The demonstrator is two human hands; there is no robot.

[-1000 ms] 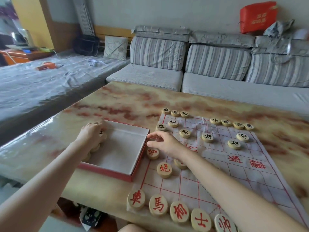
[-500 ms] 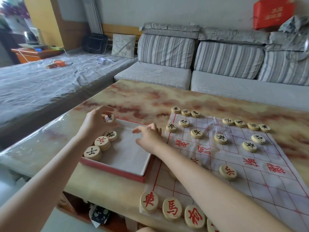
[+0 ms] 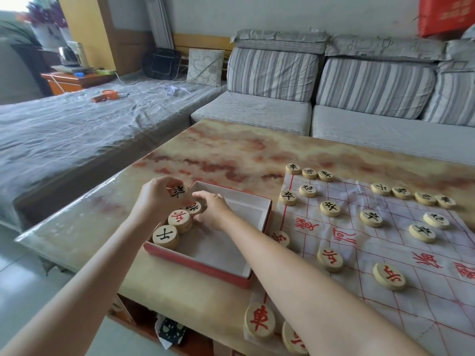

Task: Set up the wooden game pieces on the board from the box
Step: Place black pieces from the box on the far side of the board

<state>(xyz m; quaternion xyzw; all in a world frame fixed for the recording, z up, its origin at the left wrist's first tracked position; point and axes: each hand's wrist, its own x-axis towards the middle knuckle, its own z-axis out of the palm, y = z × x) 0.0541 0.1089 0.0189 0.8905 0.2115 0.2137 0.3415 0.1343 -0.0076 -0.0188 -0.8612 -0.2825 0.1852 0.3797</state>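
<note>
Eighteen wooden pieces [image 3: 330, 208] sit on the paper board [image 3: 380, 247], thirteen black-lettered and five red. Three more lie in the red box [image 3: 200, 265] on the marbled tabletop [image 3: 231, 150], with a grey sofa [image 3: 257, 109] behind. The left hand [image 3: 154, 199] pinches a raised black piece [image 3: 177, 192] over the box; the right hand [image 3: 213, 211] grips one boxed piece [image 3: 194, 208].

Two bare forearms, bare left hand [image 3: 156, 199], bare right hand [image 3: 214, 213], uncovered wrists

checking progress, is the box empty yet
No, several wooden pieces lie inside the box along its left wall.
</note>
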